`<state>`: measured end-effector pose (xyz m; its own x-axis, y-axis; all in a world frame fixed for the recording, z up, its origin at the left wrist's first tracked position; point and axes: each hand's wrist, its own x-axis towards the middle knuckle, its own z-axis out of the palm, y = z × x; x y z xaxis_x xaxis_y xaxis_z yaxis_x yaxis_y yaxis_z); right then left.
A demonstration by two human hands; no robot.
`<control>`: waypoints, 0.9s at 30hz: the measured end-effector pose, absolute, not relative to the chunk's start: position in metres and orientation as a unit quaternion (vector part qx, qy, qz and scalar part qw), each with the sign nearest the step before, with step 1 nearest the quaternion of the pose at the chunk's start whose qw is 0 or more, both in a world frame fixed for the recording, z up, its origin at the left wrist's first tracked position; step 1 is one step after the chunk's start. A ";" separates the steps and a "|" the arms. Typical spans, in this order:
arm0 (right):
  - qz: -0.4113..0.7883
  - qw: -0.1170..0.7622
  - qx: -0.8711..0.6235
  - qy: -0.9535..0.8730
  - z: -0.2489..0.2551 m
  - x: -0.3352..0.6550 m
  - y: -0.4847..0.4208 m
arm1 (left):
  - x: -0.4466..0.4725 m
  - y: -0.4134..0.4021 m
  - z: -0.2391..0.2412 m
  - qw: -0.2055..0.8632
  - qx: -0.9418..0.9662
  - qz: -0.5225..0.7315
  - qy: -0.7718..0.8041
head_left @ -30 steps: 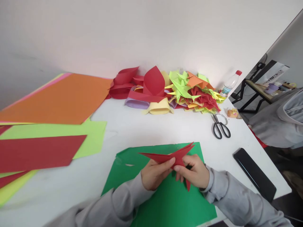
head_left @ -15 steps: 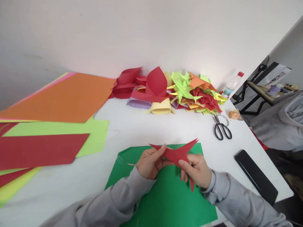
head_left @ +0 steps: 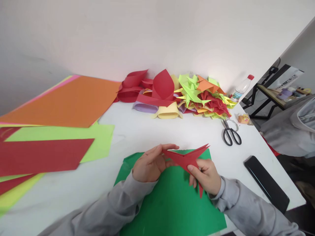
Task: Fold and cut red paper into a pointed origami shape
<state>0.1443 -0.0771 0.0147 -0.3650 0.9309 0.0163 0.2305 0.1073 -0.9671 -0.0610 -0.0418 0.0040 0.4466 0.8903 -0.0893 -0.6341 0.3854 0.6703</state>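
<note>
A folded red paper piece (head_left: 187,158) with pointed tips is held just above a green sheet (head_left: 169,203) on the white table. My right hand (head_left: 205,175) is closed round its middle, thumb on top. My left hand (head_left: 150,163) pinches its left tip, the fingers stretched along that tip. Both arms wear grey sleeves.
Folded paper shapes (head_left: 194,96) are heaped at the back by the wall. Black scissors (head_left: 230,132), a plastic bottle (head_left: 240,88) and a small wrapped item (head_left: 243,118) are at the right, a black flat case (head_left: 267,183) nearer. Orange (head_left: 66,101), lime and red sheets (head_left: 41,155) lie left. Another person's grey sleeve (head_left: 290,131) is at far right.
My left hand has slid leftward along the red paper's tip, its fingers now more stretched out. The red piece has lifted and tilted slightly; my right hand keeps its grip.
</note>
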 end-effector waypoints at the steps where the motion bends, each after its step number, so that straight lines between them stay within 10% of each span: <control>1: 0.503 0.350 -0.439 -0.657 0.015 0.144 -0.077 | -0.062 -0.041 0.004 0.808 0.294 0.465 0.213; 15: 0.553 0.306 -0.409 -0.658 0.010 0.140 -0.077 | -0.032 -0.065 -0.005 0.689 0.416 0.473 0.357; 27: 0.538 0.440 -0.461 -0.551 0.018 0.140 -0.073 | -0.031 -0.070 0.009 0.722 0.410 0.426 0.359</control>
<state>0.1403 -0.0726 0.0179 -0.1867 0.9824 -0.0103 0.0348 -0.0039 -0.9994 -0.0310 -0.0702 0.0093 0.3790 0.9096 -0.1701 -0.3211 0.3017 0.8977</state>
